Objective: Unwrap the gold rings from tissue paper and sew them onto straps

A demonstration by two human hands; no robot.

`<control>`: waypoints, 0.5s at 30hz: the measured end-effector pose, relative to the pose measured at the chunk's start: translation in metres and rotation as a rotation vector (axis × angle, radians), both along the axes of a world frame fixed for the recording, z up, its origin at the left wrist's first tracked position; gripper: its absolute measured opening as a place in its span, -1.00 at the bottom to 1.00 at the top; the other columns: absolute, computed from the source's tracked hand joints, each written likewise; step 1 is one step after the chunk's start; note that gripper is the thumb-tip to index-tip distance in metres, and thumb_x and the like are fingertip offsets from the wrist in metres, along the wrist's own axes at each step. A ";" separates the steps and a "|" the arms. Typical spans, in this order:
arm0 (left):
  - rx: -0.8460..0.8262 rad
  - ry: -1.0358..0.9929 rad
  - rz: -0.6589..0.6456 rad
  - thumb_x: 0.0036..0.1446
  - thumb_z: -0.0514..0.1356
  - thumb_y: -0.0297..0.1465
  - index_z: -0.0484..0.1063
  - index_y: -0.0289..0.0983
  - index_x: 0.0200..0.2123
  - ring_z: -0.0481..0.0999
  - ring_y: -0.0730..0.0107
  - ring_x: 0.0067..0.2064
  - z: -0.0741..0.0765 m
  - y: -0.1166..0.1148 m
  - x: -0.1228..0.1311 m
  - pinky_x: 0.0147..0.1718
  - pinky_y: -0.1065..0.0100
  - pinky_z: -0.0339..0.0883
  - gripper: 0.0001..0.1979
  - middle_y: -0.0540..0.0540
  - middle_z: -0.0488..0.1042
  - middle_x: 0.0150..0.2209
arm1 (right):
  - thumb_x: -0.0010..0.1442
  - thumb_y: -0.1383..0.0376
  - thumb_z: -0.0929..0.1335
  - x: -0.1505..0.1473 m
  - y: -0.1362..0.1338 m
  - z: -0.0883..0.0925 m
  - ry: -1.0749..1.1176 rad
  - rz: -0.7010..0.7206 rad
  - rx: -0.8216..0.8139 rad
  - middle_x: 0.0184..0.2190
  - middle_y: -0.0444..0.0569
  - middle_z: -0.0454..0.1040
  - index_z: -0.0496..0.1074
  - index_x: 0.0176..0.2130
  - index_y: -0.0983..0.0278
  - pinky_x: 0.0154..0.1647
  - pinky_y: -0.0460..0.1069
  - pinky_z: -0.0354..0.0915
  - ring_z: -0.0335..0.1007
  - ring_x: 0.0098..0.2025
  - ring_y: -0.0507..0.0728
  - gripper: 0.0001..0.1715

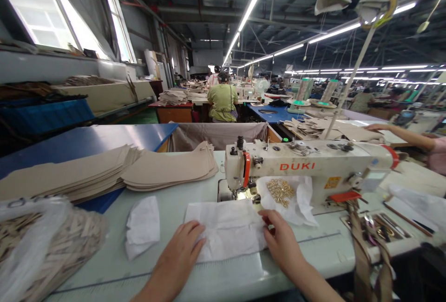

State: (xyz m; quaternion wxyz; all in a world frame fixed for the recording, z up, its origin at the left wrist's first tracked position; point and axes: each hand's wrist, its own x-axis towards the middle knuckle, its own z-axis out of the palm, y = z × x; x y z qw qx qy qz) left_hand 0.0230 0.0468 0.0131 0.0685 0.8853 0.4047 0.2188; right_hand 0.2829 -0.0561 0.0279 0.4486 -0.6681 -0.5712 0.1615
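Observation:
A white fabric piece (226,227) lies flat on the sewing table (104,265) in front of a cream DUKI sewing machine (306,165). My left hand (184,248) rests flat on the fabric's left edge, fingers stretched out. My right hand (280,239) sits at the fabric's right edge, fingers curled and pinching that edge. A white sheet holding several small gold metal rings (280,190) lies under the machine's arm, just beyond my right hand.
A crumpled white piece (142,225) lies left of the fabric. Stacks of tan cut pieces (167,167) sit behind, a plastic bag of tan strips (52,241) at left. Tools in a tray (379,230) lie right. A co-worker's arm (400,132) reaches in at right; another person (222,102) sits ahead.

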 end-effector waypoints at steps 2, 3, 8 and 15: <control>-0.028 -0.011 0.027 0.11 0.02 -0.34 0.49 -0.24 -0.18 0.48 0.14 -0.09 0.003 0.002 -0.002 -0.05 0.11 0.39 -0.70 -0.15 0.52 -0.16 | -0.05 0.57 0.18 0.006 -0.001 -0.003 0.016 -0.013 -0.011 -0.31 -0.04 0.40 0.37 -0.17 0.26 -0.30 -0.05 0.35 0.38 -0.28 0.11 -0.53; -0.044 -0.022 0.040 0.09 0.03 -0.35 0.48 -0.23 -0.20 0.49 0.15 -0.10 0.004 0.003 -0.003 -0.06 0.12 0.39 -0.72 -0.14 0.53 -0.18 | -0.05 0.57 0.18 0.008 -0.001 -0.005 0.002 -0.016 -0.002 -0.31 -0.04 0.40 0.37 -0.16 0.25 -0.30 -0.04 0.36 0.38 -0.30 0.10 -0.53; -0.167 -0.084 0.102 0.09 0.01 -0.37 0.47 -0.24 -0.22 0.51 0.20 -0.15 0.014 0.007 -0.008 -0.11 0.17 0.40 -0.72 -0.11 0.55 -0.22 | -0.04 0.61 0.16 0.006 -0.003 -0.013 -0.350 -0.036 0.162 -0.13 0.09 0.39 0.31 -0.02 0.27 -0.17 0.06 0.39 0.38 -0.15 0.18 -0.40; 0.043 -0.063 0.106 0.15 -0.03 -0.40 0.45 -0.29 -0.19 0.53 0.22 -0.26 0.015 0.003 -0.018 -0.24 0.23 0.45 -0.72 -0.13 0.54 -0.30 | 0.16 0.57 0.12 0.005 -0.013 -0.012 -0.741 0.042 0.422 -0.03 0.16 0.37 0.26 0.12 0.27 -0.03 0.14 0.35 0.29 0.02 0.23 -0.42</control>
